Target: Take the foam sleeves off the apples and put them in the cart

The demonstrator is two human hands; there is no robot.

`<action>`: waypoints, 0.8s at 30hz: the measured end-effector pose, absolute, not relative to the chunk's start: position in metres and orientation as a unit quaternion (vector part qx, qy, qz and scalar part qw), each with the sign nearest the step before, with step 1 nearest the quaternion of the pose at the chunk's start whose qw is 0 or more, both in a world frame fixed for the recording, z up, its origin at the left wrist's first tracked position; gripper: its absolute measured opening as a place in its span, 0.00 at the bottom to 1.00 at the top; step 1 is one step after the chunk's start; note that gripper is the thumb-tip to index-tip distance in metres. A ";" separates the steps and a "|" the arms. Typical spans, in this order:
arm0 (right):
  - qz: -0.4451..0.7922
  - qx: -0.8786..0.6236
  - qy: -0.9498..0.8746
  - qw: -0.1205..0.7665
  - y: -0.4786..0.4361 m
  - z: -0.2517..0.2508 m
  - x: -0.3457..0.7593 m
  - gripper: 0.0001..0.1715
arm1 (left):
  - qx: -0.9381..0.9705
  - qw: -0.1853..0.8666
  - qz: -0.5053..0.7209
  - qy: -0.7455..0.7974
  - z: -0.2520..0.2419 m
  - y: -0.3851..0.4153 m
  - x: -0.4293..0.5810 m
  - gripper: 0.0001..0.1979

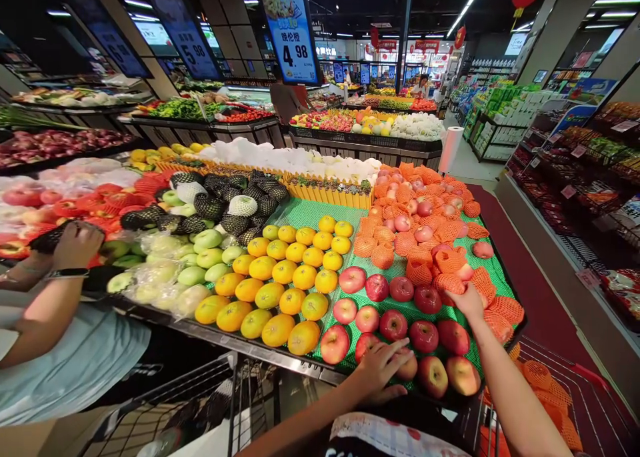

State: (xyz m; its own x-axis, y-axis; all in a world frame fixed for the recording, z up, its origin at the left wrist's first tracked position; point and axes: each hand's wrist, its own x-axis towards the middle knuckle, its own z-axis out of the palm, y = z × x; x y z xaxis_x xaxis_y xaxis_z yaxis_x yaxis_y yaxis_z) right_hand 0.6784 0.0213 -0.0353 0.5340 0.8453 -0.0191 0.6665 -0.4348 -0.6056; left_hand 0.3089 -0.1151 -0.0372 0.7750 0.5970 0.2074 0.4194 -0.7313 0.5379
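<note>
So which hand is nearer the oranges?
Left. The left hand rests on front-row apples right beside the oranges; the right hand is farther right, at the foam nets.

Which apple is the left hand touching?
The front-row apple half hidden under the left hand, at the near edge of the display. The apples to its right lie fully uncovered.

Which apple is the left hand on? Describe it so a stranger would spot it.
Start at the green mat of the big fruit stand, right of the yellow citrus. Among the unwrapped red apples, take the front row by the edge: the apple is the only one with the left hand lying on it.
</note>
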 end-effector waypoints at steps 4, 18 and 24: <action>0.117 -0.842 -0.453 0.267 0.002 -0.020 0.672 0.45 | 0.911 0.229 0.201 0.277 -0.043 -0.114 0.307 0.38; 0.312 -0.694 -0.437 0.480 -0.169 0.009 0.639 0.40 | 0.612 0.705 0.225 0.278 -0.040 -0.115 0.348 0.41; 0.219 -0.619 -0.577 0.485 -0.221 -0.026 0.561 0.49 | 0.418 0.858 0.221 0.203 -0.049 -0.125 0.365 0.57</action>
State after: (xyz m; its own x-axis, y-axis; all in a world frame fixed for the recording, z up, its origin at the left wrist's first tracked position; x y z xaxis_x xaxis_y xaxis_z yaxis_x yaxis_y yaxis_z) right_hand 0.5606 -0.2214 -0.0259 0.2372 0.9277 0.2884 0.5026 0.1369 -0.8536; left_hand 0.3651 -0.1253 -0.0488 0.8199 0.5489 -0.1628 -0.2103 0.5531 0.8061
